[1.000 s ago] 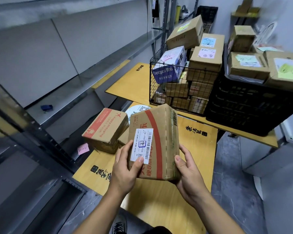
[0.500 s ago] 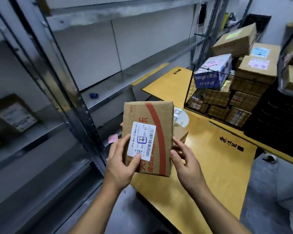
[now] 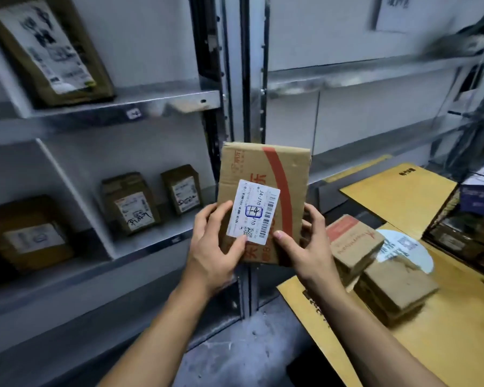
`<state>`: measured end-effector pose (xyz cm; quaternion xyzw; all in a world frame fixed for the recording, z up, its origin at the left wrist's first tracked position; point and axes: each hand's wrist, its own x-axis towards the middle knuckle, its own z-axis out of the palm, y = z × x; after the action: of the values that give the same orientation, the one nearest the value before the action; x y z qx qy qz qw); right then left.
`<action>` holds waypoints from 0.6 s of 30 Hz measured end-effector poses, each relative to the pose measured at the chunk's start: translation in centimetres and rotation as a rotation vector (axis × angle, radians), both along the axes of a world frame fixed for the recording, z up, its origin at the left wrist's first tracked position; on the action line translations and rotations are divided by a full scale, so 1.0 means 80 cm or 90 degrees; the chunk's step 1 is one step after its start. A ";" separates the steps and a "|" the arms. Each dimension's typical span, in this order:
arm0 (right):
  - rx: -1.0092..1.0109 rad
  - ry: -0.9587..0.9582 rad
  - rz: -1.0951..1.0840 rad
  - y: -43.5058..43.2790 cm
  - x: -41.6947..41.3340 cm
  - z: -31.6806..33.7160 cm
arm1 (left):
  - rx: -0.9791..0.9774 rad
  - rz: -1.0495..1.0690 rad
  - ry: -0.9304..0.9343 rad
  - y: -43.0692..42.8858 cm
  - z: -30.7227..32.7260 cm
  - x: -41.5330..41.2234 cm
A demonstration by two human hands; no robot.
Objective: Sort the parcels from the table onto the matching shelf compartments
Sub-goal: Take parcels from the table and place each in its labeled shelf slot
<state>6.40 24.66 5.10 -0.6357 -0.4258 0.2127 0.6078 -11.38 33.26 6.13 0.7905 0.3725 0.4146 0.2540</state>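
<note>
Here, upright in mid-air before the steel post (image 3: 256, 113) of the shelving (image 3: 118, 103): one flat brown cardboard parcel (image 3: 266, 174), clear of the table (image 3: 444, 344) and level with the lower shelf (image 3: 157, 244). Creased along the top edge, crossed by a broad curved red band, printed with red characters. On the near face, one white label (image 3: 253, 212), slightly tilted, with barcodes, a small QR code, printed "J4-J10" and "1-4" handwritten inside a blue-inked frame.

Gripped from both sides. Left hand (image 3: 215, 247) curled round the left edge, thumb on the label's lower corner. Right hand (image 3: 310, 247) curled round the right edge, thumb on the front near the bottom, fingers behind the card.

On the shelving to the left, four parcels in all. Up top, one large parcel (image 3: 48, 51), leaning, with blurred black writing on its white label. Below, three: one wide parcel (image 3: 28, 233) left of a white divider (image 3: 76, 202), then a squat parcel (image 3: 130, 202) and a narrow parcel (image 3: 182, 188) right of it, near each other but apart, labels facing out.

On the yellow table, two loose parcels, touching: a red-topped parcel (image 3: 352, 241) just beside the right wrist and a plain parcel (image 3: 397, 289) nearer. Behind them, one white round disc (image 3: 405, 247). At the right edge, part of one dark wire basket (image 3: 458, 233), contents too blurred to count, and one blue box (image 3: 481, 191) above it.
</note>
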 end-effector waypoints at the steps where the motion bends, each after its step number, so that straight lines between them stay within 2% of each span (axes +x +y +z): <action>1: 0.014 0.004 0.006 0.014 -0.010 0.006 | 0.014 0.002 0.005 0.010 0.010 -0.014; 5: 0.082 0.005 0.038 0.061 -0.044 0.041 | 0.059 0.032 0.022 0.041 0.052 -0.065; 8: 0.108 -0.002 0.054 0.092 -0.057 0.078 | 0.147 0.075 0.024 0.060 0.089 -0.098; 11: 0.154 -0.008 0.080 0.126 -0.061 0.117 | 0.215 0.116 0.128 0.084 0.120 -0.127; 18: 0.226 -0.026 0.095 0.209 -0.068 0.196 | 0.274 0.188 0.378 0.125 0.175 -0.163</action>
<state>0.98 41.38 20.79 -0.4897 -0.5149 0.1656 0.6839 -24.42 43.25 20.14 0.8493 0.4437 0.2684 -0.0988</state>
